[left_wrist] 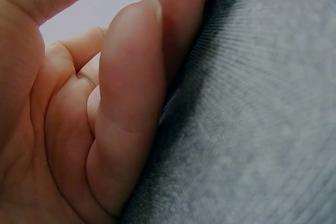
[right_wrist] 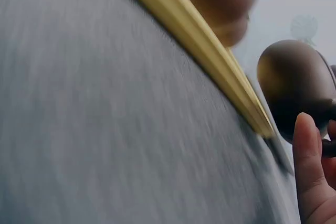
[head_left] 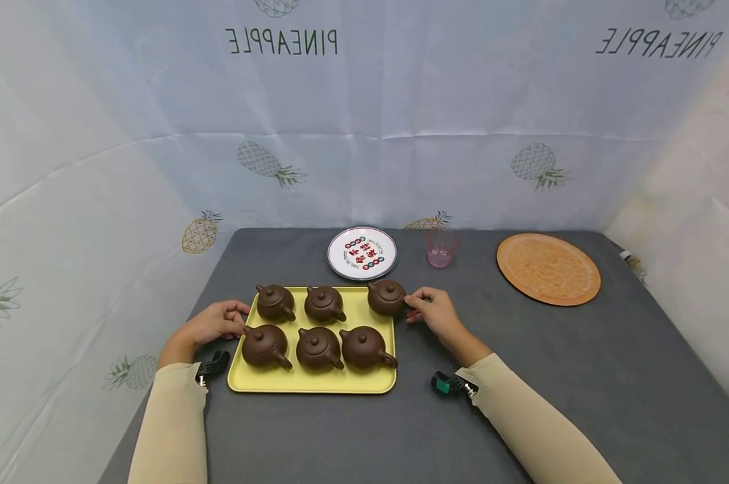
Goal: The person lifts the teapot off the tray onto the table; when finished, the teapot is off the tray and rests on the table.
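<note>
A brown teapot is at the back right corner of the yellow tray. My right hand pinches it by the handle; in the right wrist view this teapot is raised off the tray, its handle between thumb and fingers. Several other brown teapots, such as one at front left and one at front right, stand on the tray in two rows. My left hand rests at the tray's left edge. In the left wrist view its fingers bend loosely against the grey cloth, with nothing seen held.
Behind the tray lies a white plate with red print. A pink clear cup stands to its right, and a round orange-brown board lies farther right. A pineapple-print curtain hangs along the back of the grey table.
</note>
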Available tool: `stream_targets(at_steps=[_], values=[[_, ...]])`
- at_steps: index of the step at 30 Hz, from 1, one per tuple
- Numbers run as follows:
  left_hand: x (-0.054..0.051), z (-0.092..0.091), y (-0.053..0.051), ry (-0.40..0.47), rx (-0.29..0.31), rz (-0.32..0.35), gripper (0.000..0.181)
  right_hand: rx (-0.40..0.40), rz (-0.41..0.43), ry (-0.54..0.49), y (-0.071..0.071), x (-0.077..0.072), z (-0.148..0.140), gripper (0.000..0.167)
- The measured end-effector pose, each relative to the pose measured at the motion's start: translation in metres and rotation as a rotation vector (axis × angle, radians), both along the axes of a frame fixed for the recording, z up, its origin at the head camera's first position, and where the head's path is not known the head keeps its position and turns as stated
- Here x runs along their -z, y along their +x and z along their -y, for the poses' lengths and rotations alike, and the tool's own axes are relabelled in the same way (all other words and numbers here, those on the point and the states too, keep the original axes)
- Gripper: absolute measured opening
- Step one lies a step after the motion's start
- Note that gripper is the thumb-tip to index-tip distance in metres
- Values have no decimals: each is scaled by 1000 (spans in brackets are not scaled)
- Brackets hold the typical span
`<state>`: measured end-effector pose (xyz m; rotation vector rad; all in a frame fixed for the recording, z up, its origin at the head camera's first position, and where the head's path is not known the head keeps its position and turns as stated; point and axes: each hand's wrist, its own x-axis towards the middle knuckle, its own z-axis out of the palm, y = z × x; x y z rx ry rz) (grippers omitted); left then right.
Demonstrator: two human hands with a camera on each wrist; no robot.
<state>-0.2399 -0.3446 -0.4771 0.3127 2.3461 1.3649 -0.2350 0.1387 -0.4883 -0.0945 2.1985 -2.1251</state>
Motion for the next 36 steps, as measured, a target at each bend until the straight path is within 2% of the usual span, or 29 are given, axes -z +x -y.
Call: stream_targets(at_steps=[6, 13, 18, 23, 27, 32, 36], values=[[2, -1, 0, 2, -16, 1, 44, 34, 8, -9, 0, -2, -21, 24], [2, -2, 0, 9, -14, -3, 42, 62, 15, -17, 1, 3, -38, 25], [4, 0, 0, 3, -14, -1, 42, 88, 33, -17, 1, 9, -42, 24], [7, 1, -3, -3, -21, -12, 41, 153, 35, -1, 3, 11, -42, 23], [9, 2, -4, -8, -34, -9, 40, 155, 24, 6, 5, 11, -41, 23], [9, 1, -4, -13, -31, -14, 39, 121, 7, 55, 7, 11, -41, 27], [8, 1, -4, -11, -30, 5, 40, 109, -18, 170, 8, 9, -45, 31]])
